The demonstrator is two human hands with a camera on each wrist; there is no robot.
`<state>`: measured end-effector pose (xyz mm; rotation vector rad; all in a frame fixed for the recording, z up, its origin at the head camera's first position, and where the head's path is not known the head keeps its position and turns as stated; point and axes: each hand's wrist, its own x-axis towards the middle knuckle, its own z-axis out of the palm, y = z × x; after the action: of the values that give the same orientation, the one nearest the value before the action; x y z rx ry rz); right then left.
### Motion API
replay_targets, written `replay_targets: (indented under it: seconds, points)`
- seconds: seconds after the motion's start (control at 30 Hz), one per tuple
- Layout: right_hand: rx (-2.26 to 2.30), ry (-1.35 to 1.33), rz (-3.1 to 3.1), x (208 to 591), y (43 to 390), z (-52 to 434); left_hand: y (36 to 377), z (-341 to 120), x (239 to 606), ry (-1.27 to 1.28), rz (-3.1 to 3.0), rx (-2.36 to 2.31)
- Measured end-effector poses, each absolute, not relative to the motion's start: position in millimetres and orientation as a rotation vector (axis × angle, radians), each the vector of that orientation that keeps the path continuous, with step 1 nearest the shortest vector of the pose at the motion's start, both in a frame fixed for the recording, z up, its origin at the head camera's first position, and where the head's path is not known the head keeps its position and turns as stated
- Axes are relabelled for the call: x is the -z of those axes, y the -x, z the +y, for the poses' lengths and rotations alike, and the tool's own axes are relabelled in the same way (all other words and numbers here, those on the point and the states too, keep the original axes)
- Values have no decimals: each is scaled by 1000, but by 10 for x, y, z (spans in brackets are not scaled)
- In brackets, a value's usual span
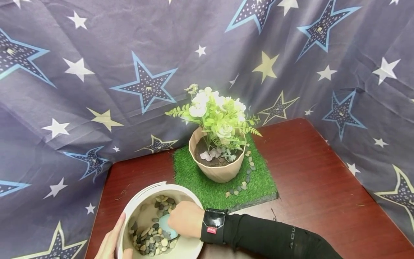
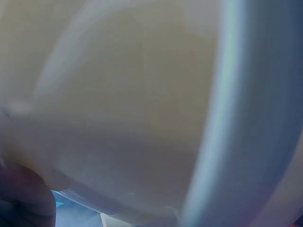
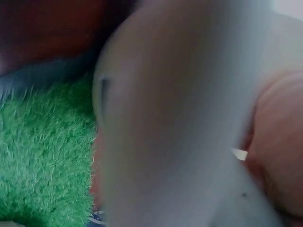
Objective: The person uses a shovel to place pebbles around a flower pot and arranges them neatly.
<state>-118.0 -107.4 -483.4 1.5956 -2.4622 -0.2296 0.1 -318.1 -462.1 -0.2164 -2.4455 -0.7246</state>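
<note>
Pebbles (image 1: 153, 240) lie loose in the white bucket (image 1: 143, 196) that we see from the head, near the desk's (image 1: 300, 158) left edge and by the front left corner of the green mat (image 1: 258, 180). Our right hand (image 1: 185, 218) reaches inside, fingers curled tightly round a light-blue tool (image 1: 165, 225), its far end down among the pebbles. Our left hand (image 1: 111, 239) grasps the bucket's left wall, fingers along the outside and thumb at the rim. Toward the desk's back edge, a flower pot (image 1: 220, 172) stands on the mat; a curved row of stones (image 1: 248, 178) runs along the mat's right side to its front edge.

From the left wrist, we see a blurred pale wall, with fingers at the lower left; their closure we cannot tell here.

From the right wrist, our hand shows beyond the blurred rim, its hold hidden, the mat opposite.
</note>
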Motion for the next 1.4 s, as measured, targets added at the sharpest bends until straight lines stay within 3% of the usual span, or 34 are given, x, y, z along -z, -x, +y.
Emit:
replay_targets:
  seconds: [0.37, 0.77, 1.4]
  points:
    - [-20, -1826, -2731, 4767, 1267, -952, -22, -2919, 4489, -96, -2510, 633]
    - [-285, -1681, -2648, 4566, 1294, -659, 68, -2935, 4571, -64, -2373, 740]
    - [-418, -1674, -2667, 4502, 1328, -499, -18, -3041, 4529, -169, -2459, 693]
